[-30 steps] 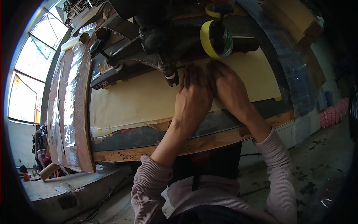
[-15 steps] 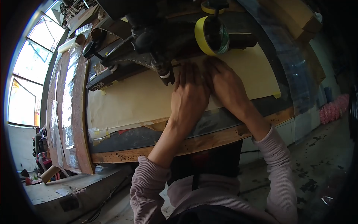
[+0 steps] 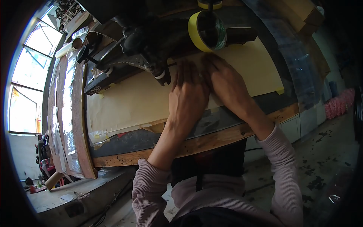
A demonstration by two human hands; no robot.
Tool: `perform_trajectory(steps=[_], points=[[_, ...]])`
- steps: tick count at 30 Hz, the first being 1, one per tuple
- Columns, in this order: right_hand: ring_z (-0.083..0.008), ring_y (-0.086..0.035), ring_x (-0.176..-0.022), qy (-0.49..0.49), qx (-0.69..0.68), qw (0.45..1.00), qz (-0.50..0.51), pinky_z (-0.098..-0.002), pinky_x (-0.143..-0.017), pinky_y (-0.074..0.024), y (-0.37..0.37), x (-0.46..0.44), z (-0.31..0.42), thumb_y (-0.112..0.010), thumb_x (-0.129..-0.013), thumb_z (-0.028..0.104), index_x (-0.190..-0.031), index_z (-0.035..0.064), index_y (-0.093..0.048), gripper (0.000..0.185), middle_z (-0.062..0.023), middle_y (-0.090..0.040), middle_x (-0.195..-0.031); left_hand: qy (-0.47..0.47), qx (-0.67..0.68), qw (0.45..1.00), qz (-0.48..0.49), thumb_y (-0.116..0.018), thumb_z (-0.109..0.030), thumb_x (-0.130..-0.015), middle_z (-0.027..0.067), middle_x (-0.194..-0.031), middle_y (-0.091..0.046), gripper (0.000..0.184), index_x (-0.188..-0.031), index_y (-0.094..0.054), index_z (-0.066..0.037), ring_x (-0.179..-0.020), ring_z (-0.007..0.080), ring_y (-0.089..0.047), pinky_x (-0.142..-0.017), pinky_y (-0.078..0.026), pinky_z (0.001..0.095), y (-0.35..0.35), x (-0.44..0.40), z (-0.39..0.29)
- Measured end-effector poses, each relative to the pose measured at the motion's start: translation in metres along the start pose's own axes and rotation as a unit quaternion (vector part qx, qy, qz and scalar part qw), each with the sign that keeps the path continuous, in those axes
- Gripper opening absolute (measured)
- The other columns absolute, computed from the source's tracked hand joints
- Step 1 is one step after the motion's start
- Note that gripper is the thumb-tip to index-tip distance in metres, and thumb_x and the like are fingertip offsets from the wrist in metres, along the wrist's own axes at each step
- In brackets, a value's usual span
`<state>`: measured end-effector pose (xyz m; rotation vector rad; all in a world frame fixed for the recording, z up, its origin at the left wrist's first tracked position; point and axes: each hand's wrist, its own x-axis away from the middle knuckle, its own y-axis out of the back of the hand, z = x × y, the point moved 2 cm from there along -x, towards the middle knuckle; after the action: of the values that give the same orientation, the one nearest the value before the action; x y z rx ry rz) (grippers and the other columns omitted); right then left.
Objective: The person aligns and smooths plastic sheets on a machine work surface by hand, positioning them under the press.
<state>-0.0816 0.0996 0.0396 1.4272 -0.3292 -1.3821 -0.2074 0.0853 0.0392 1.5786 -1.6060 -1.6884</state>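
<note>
**Cream sheet (image 3: 128, 100) laid out long, two bare hands bearing on it!**

And we start with the big one, the worktop (image 3: 130, 144), dark on top, with a worn strip of wood (image 3: 219, 139) all along the near edge. Over it looms a dark machine (image 3: 134, 41), its arm coming down in front of the left hand (image 3: 188, 94). Along the far side runs a dark bar (image 3: 242, 36), pale lettering showing at its left end.

Now to the sheet itself! It lies on the worktop, between the bar and the wooden strip, reaching out well to both sides of the hands. To its left, a brown board (image 3: 80, 125) with shiny clear film (image 3: 70, 109) over it; far off at the upper right, a cardboard box (image 3: 298, 17).

Look at these hands, side by side, backs up! The left lies flat on the sheet, fingers stretched forward, slim gaps between them. Close in beside it, the right hand (image 3: 228, 83) angles inward over the sheet, but its fingertips sink into shadow, and whether they are clamped on anything I cannot tell.

Just past that right hand comes a yellow tape roll (image 3: 196, 34), upright on its rim; touching or apart, I cannot tell. Up goes a white collar (image 3: 160, 75) near the machine arm's tip, and smallest of all, a yellow tape piece (image 3: 280, 91) sits at the sheet's near right corner!
</note>
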Motion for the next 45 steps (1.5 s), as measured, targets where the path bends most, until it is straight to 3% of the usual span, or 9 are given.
perform_trajectory(steps=[24,27,30,33,45], points=[[-0.0291,-0.06,-0.11,0.008,0.003,1.0,0.005,-0.0339,-0.091,-0.0538,-0.0017,-0.0011,-0.0024,-0.058,-0.079,-0.001,-0.112,-0.0093,-0.061,0.034,-0.0182,-0.061,-0.116,-0.006,-0.007,1.0,-0.005,-0.057,-0.013,-0.085,0.0373,-0.123,-0.052,0.048,-0.119,-0.05,0.02,-0.122,0.0451,-0.051,-0.104,-0.044,0.0446,-0.0005,-0.0009,0.0],[-0.0312,-0.058,-0.115,0.001,0.001,0.999,0.037,-0.0364,-0.096,-0.0511,-0.0031,-0.0011,-0.005,-0.059,-0.087,0.007,-0.117,-0.006,-0.059,0.033,-0.0197,-0.058,-0.123,-0.001,-0.003,1.0,0.002,-0.057,-0.014,-0.085,0.0377,-0.124,-0.051,0.048,-0.12,-0.049,0.02,-0.122,0.0453,-0.05,-0.104,-0.043,0.0448,-0.0007,-0.0013,0.001],[-0.0311,-0.058,-0.114,0.003,0.001,0.999,0.035,-0.0362,-0.095,-0.0513,-0.0024,-0.0007,-0.0045,-0.059,-0.087,0.007,-0.117,-0.0063,-0.059,0.033,-0.0201,-0.058,-0.123,0.0,0.001,1.0,0.005,-0.057,-0.014,-0.086,0.0379,-0.125,-0.051,0.048,-0.12,-0.05,0.019,-0.122,0.0455,-0.051,-0.104,-0.044,0.0448,-0.0001,-0.0017,0.0007],[-0.0282,-0.06,-0.11,0.011,0.01,1.0,-0.002,-0.0332,-0.092,-0.0534,-0.0028,-0.0008,-0.0021,-0.058,-0.079,-0.001,-0.111,-0.0091,-0.061,0.033,-0.0181,-0.061,-0.116,0.003,0.001,1.0,0.005,-0.058,-0.015,-0.086,0.0377,-0.125,-0.05,0.049,-0.12,-0.05,0.019,-0.123,0.0455,-0.05,-0.104,-0.044,0.0447,0.0001,-0.0009,0.0006],[-0.0332,-0.059,-0.11,0.036,-0.03,0.999,-0.018,-0.0367,-0.095,-0.0511,0.0005,0.0047,-0.0048,-0.059,-0.079,0.0,-0.111,-0.01,-0.06,0.033,-0.0218,-0.06,-0.116,0.003,-0.003,1.0,0.016,-0.059,-0.016,-0.087,0.0365,-0.129,-0.049,0.051,-0.125,-0.048,0.016,-0.125,0.0448,-0.048,-0.104,-0.043,0.0443,0.0019,0.0006,-0.0004]])
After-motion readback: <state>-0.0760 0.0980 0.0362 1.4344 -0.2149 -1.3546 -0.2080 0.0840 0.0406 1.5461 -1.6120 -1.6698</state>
